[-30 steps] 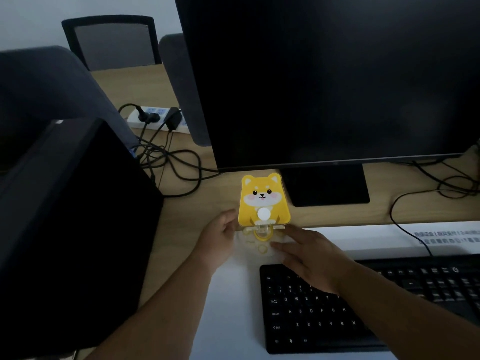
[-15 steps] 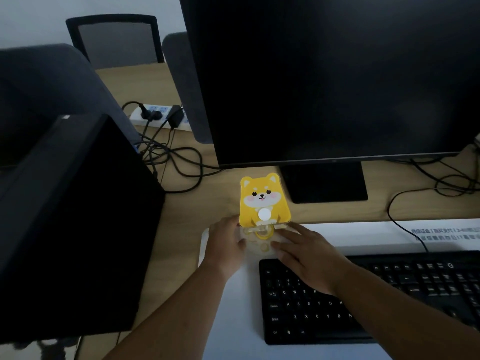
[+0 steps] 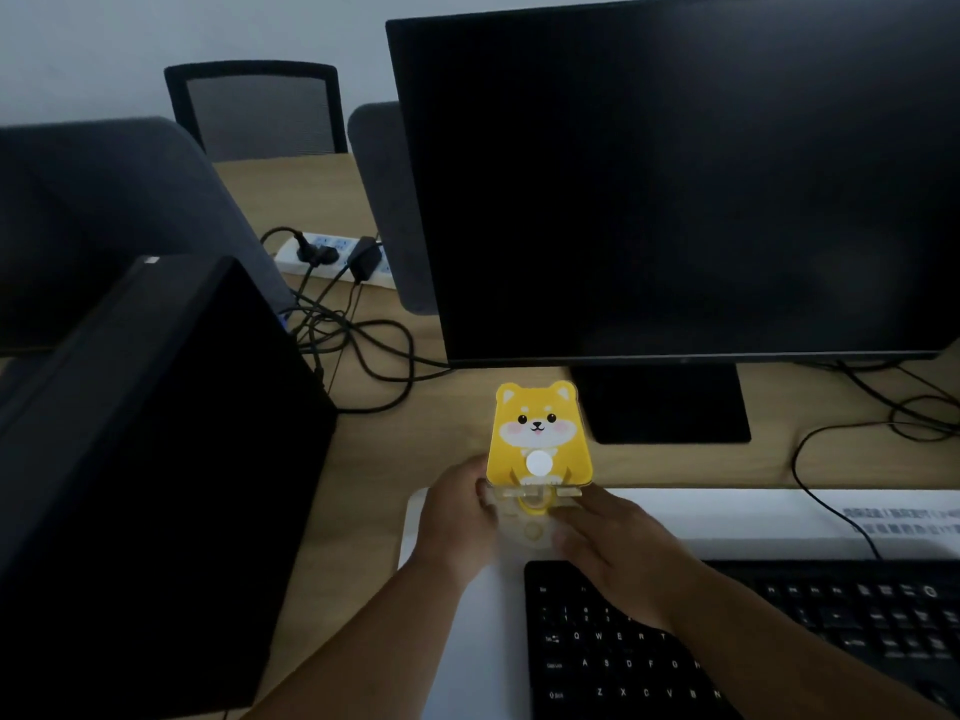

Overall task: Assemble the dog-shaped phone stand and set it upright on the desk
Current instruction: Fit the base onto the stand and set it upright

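The dog-shaped phone stand sits upright on the white mat before the monitor, left hand gripping its base and right hand pressing flat-fingered against it, apparently for steadiness.

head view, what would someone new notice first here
The bright yellow dog-shaped phone stand stands upright on the desk, just in front of the dark monitor that fills the upper right. Both hands meet at its clear base: the left hand grips the left edge, the right hand lays straight fingers on the right side, near a black keyboard.
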